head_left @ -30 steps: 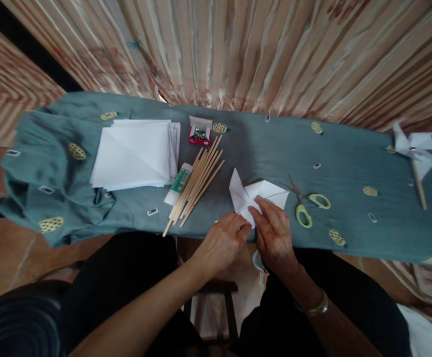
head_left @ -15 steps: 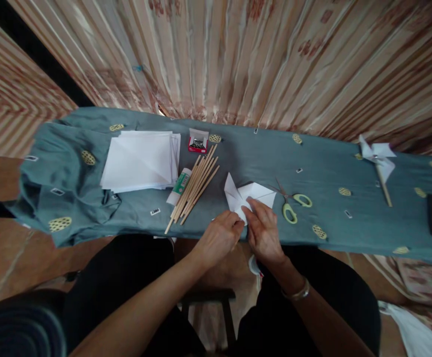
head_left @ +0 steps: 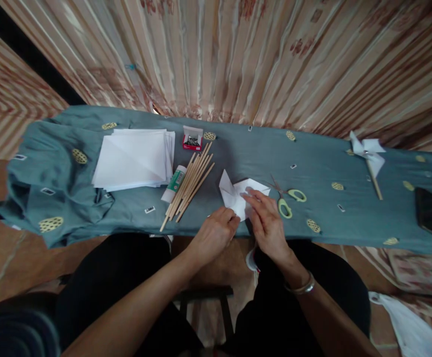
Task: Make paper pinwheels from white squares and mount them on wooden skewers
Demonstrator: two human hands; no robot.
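Note:
A white paper pinwheel (head_left: 235, 194), cut and partly folded, lies at the near edge of the cloth-covered table, with one point standing up at its left. My left hand (head_left: 216, 229) is closed at its near-left corner, fingers pinched on the paper. My right hand (head_left: 270, 225) has its fingers stretched out over the paper's right part, fingertips touching it near the middle. The palm side of both hands is hidden. Just right of the paper lie scissors (head_left: 285, 208) with light green handles, blades apart.
Left of the paper are wooden sticks (head_left: 189, 183), a glue stick (head_left: 174, 183), a red box of metal pins (head_left: 192, 139) and a stack of white paper (head_left: 132, 158). A finished pinwheel on a stick (head_left: 368, 154) and a dark phone (head_left: 431, 212) lie at the right.
My right hand has shifted slightly off the paper's near corner, and its fingers have straightened. My left hand keeps its pinch. The whole view has moved slightly to the right.

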